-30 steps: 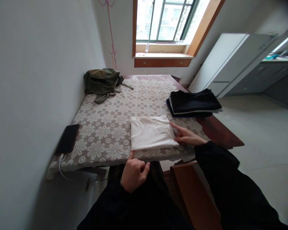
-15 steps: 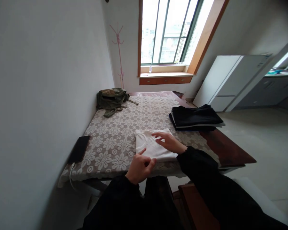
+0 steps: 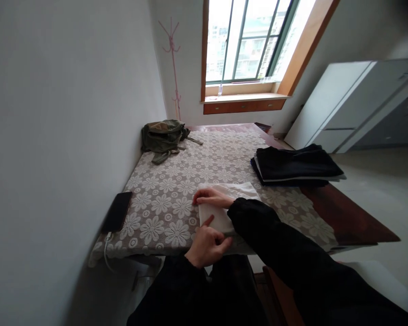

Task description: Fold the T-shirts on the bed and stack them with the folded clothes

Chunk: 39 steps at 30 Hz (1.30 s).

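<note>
A folded white garment (image 3: 221,219) lies flat near the front edge of the table, partly covered by my hands and right sleeve. My right hand (image 3: 211,197) reaches across it, fingers curled together around its left edge; the thumb is hidden. By the near left corner is my left hand (image 3: 207,245), its index finger stretched over the cloth and its thumb held apart, with nothing gripped. The garment's exact kind does not show.
A floral lace tablecloth (image 3: 177,206) covers most of the table. Dark folded clothes (image 3: 294,165) are stacked at the right. A green backpack (image 3: 163,136) rests against the left wall, and a black phone (image 3: 117,212) with a white cable (image 3: 106,249) sits at the left edge.
My right hand has moved left and down from above the garment's middle to its left edge, and its fingers have curled in. My left hand keeps its pose; the view has shifted slightly.
</note>
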Motion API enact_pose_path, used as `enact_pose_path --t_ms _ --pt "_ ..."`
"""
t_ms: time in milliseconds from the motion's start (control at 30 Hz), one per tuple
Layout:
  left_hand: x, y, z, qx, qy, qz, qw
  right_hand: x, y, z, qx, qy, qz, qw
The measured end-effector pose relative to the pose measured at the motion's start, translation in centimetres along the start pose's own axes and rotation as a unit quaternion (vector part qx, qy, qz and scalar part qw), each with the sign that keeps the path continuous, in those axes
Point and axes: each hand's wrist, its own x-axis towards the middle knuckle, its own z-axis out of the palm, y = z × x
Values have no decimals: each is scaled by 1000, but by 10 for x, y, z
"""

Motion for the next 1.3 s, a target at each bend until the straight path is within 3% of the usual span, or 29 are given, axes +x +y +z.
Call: enact_pose_path --t_ms 233,400,567,733,833,1000,1300 --pt "-1 2 -4 -21 -11 12 1000 26 13 -16 -14 53 5 998" --pt "-2 -1 -1 3 -13 12 1000 30 22 -14 -125 104 -28 986" --pt "-7 -1 7 49 3 8 999 28 26 -1 -305 155 -48 939" --pt "-16 1 13 60 40 -8 997 24 21 4 -429 200 -13 881" --pt "-17 1 14 67 50 -12 996 30 13 -8 -461 193 9 866" --pt "-16 3 13 66 50 -8 996 44 1 -29 -480 135 18 867" --pt "-15 3 13 53 36 -14 998 50 10 -21 -489 130 50 861"
